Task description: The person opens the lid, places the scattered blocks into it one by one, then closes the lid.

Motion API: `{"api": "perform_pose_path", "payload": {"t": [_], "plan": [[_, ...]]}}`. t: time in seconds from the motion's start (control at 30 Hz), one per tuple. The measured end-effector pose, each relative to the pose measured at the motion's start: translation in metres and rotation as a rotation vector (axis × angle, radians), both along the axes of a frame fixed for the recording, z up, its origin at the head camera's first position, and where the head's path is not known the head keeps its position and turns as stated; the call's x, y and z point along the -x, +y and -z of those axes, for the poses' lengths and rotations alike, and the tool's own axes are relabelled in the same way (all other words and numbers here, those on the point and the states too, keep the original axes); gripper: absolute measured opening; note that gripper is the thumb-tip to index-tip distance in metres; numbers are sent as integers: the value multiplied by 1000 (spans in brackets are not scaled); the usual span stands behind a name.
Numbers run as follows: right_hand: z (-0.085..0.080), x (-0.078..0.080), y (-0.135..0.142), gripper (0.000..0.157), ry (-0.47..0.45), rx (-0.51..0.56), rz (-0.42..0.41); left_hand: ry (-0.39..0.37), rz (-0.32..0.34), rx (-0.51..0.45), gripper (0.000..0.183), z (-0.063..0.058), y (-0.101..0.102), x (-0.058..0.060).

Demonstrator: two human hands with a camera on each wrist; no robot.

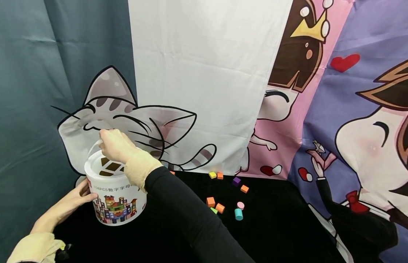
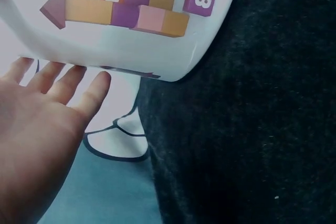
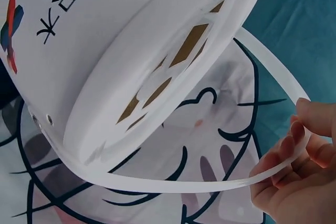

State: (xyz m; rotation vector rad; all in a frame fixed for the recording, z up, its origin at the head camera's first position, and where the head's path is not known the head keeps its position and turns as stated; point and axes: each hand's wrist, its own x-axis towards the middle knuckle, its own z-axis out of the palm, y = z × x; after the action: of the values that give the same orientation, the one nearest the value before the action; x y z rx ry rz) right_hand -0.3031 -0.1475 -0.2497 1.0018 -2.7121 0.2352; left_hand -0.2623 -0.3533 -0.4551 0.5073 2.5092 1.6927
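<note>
A white toy-block bucket point(image 1: 119, 201) with printed letter blocks on its side is at the left in the head view. Its white lid point(image 3: 94, 124) has cut-out openings that look brown inside. My right hand point(image 1: 116, 146) is above the lid, its fingers curled round the thin white handle point(image 3: 173, 185), which is raised in a loop. Low on the bucket's left side, my left hand point(image 1: 70, 201) has its fingertips at the wall. The left wrist view shows that hand's fingers point(image 2: 94, 95) extended and spread along the bucket's lower edge.
Several loose blocks lie on the black cloth point(image 1: 276, 226) right of the bucket, among them an orange cube point(image 1: 210, 202), a teal cylinder point(image 1: 238, 214), a pink cylinder point(image 1: 240, 206) and a purple block point(image 1: 236, 181). A cartoon-printed curtain point(image 1: 204, 73) hangs behind.
</note>
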Motion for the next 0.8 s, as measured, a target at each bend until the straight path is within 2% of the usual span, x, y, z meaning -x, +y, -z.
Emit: {"api": "perform_pose_path", "payload": {"t": [0.3,0.5,0.6,0.8], "plan": [[8,-2,-1,5,18,-5,-33,2,-59,-48,82,13,1,-5],[17,1,7,31,16,60,-63,-38,-56,-141,84,20,4,-3],[23,6,14,38,22,106,-122,-15,-67,-161,82,22,4,-4],[50,29,31,38,95,235,-257,30,-115,-205,80,31,4,-11]]}}
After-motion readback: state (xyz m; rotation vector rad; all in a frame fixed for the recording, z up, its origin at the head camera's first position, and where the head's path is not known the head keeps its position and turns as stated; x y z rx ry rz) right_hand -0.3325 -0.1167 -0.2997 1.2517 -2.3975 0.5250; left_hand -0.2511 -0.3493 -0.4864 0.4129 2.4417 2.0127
